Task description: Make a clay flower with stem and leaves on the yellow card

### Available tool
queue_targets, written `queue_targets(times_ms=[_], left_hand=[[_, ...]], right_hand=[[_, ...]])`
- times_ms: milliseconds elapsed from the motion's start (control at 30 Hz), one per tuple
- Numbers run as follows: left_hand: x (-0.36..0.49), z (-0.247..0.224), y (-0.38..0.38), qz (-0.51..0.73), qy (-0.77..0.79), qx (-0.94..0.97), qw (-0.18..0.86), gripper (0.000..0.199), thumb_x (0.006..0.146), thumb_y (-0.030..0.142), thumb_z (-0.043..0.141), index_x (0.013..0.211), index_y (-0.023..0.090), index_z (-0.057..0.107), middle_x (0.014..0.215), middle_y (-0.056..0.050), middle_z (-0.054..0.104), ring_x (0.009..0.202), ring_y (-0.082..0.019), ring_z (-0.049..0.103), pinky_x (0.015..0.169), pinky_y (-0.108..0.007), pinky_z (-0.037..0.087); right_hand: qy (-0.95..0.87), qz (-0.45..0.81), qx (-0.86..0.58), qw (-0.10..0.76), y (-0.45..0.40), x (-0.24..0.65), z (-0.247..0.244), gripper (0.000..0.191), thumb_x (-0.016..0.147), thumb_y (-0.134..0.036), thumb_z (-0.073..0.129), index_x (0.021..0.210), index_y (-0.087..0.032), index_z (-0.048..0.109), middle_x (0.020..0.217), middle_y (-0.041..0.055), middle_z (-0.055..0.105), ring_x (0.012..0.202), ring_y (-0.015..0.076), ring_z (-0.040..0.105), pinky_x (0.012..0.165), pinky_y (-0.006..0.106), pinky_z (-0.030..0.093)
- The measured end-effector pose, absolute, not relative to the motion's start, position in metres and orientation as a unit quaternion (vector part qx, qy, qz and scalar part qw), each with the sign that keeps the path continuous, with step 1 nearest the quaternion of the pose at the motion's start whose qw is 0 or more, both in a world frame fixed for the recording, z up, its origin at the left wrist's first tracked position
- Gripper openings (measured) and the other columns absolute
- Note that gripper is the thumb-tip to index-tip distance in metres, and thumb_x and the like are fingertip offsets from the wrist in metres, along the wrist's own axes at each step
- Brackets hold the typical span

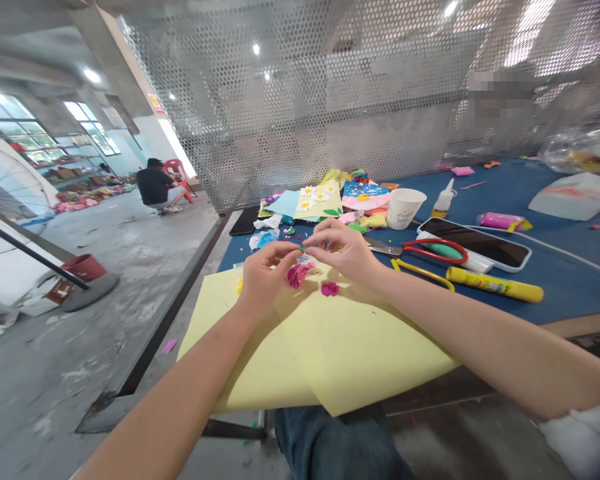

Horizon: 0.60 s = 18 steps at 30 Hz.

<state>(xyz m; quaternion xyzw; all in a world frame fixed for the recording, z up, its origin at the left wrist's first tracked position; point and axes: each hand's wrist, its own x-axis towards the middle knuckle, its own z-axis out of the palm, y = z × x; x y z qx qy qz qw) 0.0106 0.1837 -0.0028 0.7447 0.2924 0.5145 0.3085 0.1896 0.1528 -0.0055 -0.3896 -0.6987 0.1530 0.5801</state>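
A thin green strip (304, 248) is showing between the fingers (330, 235), above magenta foam curls (299, 275) and a small magenta foam flower (330, 289) lying on a pale yellow paper sheet (325, 353). The desk (570, 293) is spreading deep blue beyond them, under scissors (433, 250) with red handles, a bright yellow glue stick (495, 285) and a white paper cup (405, 208). A yellow card (313, 203) is displaying white daisies with yellow centres beside a sky-blue sheet (283, 203). Behind, grey metal mesh (290, 87) is repeating a honeycomb pattern of round holes, while a red plastic chair (179, 179) is glowing against the grey floor (80, 373).
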Motion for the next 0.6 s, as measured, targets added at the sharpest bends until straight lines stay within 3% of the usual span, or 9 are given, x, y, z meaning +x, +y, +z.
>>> queue_targets(times_ms=[367, 500, 600], left_hand=[[0.0108, -0.0026, 0.1836, 0.515, 0.295, 0.741, 0.314, 0.012, 0.078, 0.032, 0.071, 0.083, 0.021, 0.073, 0.083, -0.002, 0.073, 0.068, -0.014, 0.064, 0.063, -0.026, 0.052], [0.0106, -0.0024, 0.1839, 0.517, 0.297, 0.739, 0.314, 0.013, 0.078, 0.033, 0.071, 0.082, 0.020, 0.072, 0.083, -0.002, 0.073, 0.067, -0.013, 0.064, 0.062, -0.025, 0.052], [0.0104, -0.0019, 0.1839, 0.509, 0.292, 0.745, 0.316, 0.014, 0.079, 0.034, 0.071, 0.082, 0.020, 0.073, 0.083, -0.002, 0.073, 0.068, -0.013, 0.064, 0.062, -0.025, 0.052]], right_hand=[[-0.692, 0.167, -0.386, 0.586, 0.1528, 0.1895, -0.0048, 0.010, 0.080, -0.024, 0.068, 0.085, -0.021, 0.076, 0.089, 0.0050, 0.059, 0.079, 0.0148, 0.057, 0.060, 0.027, 0.044], [-0.682, 0.189, -0.412, 0.574, 0.1511, 0.1890, -0.0025, 0.019, 0.078, -0.029, 0.070, 0.094, -0.021, 0.075, 0.092, 0.0051, 0.059, 0.076, 0.0142, 0.056, 0.061, 0.028, 0.045], [-0.680, 0.209, -0.419, 0.565, 0.1522, 0.1887, -0.0037, 0.015, 0.077, -0.030, 0.071, 0.087, -0.020, 0.076, 0.092, 0.0055, 0.059, 0.083, 0.0163, 0.058, 0.065, 0.029, 0.045]])
